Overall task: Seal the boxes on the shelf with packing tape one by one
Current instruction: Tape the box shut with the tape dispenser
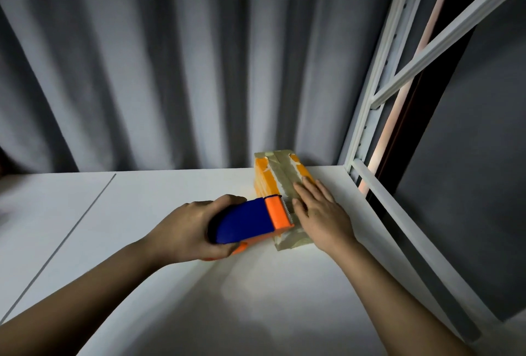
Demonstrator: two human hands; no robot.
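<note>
box [273, 182] on shelf [170, 199], right side

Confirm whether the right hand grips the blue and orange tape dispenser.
No, the left hand grips the blue and orange tape dispenser; the right hand lies flat.

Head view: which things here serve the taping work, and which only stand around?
For the job:
- orange box
- tape strip
- blue tape dispenser, gripped by left hand
- right hand, flat on the box

Just around:
- white shelf
- grey curtain
- shelf frame
</note>
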